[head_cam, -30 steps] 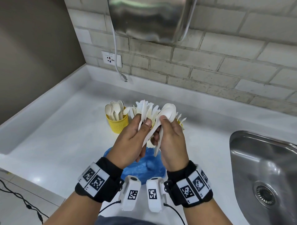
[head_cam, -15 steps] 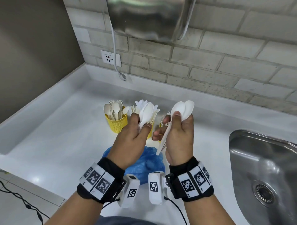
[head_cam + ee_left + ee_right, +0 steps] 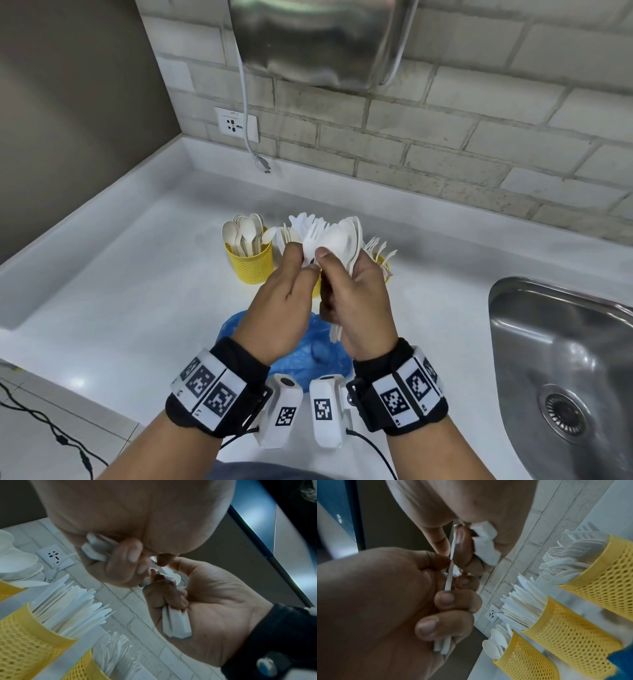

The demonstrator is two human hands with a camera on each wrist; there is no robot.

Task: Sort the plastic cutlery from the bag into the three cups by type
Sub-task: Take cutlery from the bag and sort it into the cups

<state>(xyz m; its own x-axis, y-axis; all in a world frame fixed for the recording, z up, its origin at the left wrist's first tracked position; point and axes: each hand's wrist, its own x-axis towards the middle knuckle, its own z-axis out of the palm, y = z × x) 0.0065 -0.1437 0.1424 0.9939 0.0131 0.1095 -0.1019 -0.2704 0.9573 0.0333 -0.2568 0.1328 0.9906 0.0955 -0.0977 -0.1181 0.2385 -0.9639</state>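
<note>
Above the counter, my left hand [image 3: 301,262] grips a bundle of white plastic cutlery [image 3: 313,236] with a fork on top. Touching it, my right hand [image 3: 339,265] holds a stack of white spoons [image 3: 342,236], thumb pressed on the front spoon. The left wrist view shows handle ends [image 3: 94,550] inside the left fist and the right hand's handles [image 3: 176,623]. Three yellow mesh cups stand behind: the spoon cup [image 3: 251,263], the knife cup [image 3: 573,635], mostly hidden by my hands in the head view, and the fork cup [image 3: 383,260]. The blue bag [image 3: 308,349] lies under my wrists.
A steel sink [image 3: 565,359] is sunk into the white counter [image 3: 137,274] at the right. A wall socket [image 3: 236,125] with a hanging cable and a metal box sit on the brick wall behind. The counter's front edge runs at the lower left.
Half a second ago my hands were apart, the right holding its spoons off to the right. Now the right hand is back against the left hand's bundle.
</note>
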